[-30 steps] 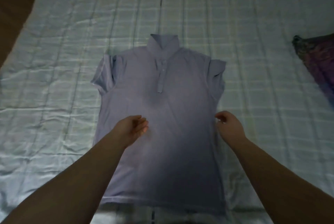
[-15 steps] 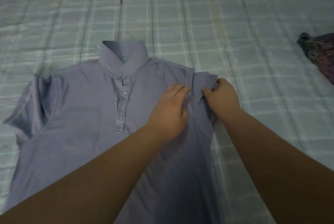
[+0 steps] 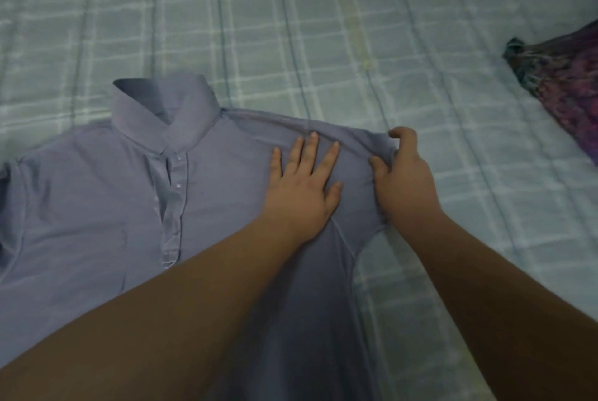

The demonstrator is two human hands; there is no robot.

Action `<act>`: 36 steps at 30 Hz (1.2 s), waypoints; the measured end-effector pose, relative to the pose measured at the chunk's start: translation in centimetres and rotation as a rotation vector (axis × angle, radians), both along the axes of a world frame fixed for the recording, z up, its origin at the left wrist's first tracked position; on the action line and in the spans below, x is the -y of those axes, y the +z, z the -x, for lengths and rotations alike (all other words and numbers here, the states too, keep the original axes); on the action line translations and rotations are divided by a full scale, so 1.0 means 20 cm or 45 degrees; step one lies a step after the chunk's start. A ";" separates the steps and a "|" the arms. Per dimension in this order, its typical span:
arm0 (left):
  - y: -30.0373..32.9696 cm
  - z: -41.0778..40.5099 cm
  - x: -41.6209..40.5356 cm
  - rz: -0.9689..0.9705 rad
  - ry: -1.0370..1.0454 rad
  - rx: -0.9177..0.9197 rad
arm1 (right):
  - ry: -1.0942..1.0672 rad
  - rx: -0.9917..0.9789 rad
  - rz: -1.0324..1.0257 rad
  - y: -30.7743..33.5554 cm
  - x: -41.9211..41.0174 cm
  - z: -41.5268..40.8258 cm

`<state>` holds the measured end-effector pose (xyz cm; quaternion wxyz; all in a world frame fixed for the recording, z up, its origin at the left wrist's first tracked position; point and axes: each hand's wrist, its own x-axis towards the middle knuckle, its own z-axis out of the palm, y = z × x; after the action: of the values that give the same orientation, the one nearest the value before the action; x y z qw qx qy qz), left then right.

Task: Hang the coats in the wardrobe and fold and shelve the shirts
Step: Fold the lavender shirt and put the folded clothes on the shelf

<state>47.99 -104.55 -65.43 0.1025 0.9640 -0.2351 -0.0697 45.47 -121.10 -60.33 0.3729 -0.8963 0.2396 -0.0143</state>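
Head cam looks down on a lilac polo shirt (image 3: 97,206) spread face up on a pale checked bedsheet (image 3: 323,28), collar away from the person, buttons done up. Left hand (image 3: 304,187) lies flat on the chest near the shoulder seam, fingers straight and spread. Right hand (image 3: 404,180) pinches the sleeve edge at the shirt's outer shoulder, thumb and fingers curled round the fabric. Some dark purple patterned cloth (image 3: 563,83) sits off at the right edge.

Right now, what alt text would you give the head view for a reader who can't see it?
A person's left hand presses flat on a lavender polo shirt spread on a checked bedsheet, while the right hand pinches its shoulder edge. A purple patterned cloth lies at the right edge.
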 end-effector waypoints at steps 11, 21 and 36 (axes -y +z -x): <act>0.04 -0.04 0.07 -0.059 0.065 0.024 | -0.067 -0.293 -0.546 0.08 0.19 0.05; -0.04 -0.06 0.10 -0.028 0.058 0.097 | 0.007 0.130 -0.331 0.02 0.21 0.11; -0.05 -0.06 0.09 -0.036 0.053 0.076 | -0.067 0.013 -0.346 0.06 0.15 0.13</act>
<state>49.25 -106.35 -66.41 0.0831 0.9717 -0.2169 -0.0422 42.87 -124.15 -59.10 0.4915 -0.8308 0.2609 0.0038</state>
